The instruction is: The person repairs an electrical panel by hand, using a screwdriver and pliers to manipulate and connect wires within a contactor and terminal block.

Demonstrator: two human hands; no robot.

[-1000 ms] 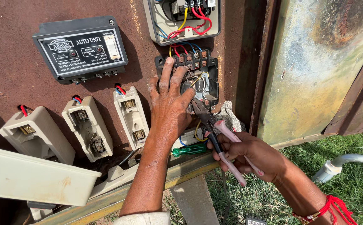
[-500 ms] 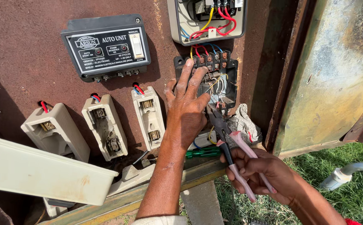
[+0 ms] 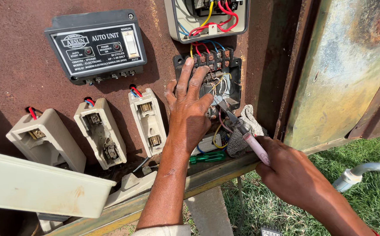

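Note:
My left hand (image 3: 189, 116) lies flat against a black terminal block (image 3: 225, 74) on a rusty brown panel, fingers spread over its wires. My right hand (image 3: 288, 170) grips pink-handled pliers (image 3: 242, 131), whose jaws reach into the block's wiring just right of my left hand. Red, yellow and blue wires run up from the block into an open white box (image 3: 207, 19) above.
A black control unit (image 3: 96, 46) sits upper left. Three open white fuse holders (image 3: 100, 131) hang below it. A green screwdriver (image 3: 207, 157) and a grey rag (image 3: 249, 126) rest on the ledge. A white cover (image 3: 37, 185) juts in lower left. Rusty door (image 3: 347, 70) and grass at right.
The pliers' jaws have moved up into the block's wiring, with my right hand following. My left hand stays on the block. The view has shifted slightly.

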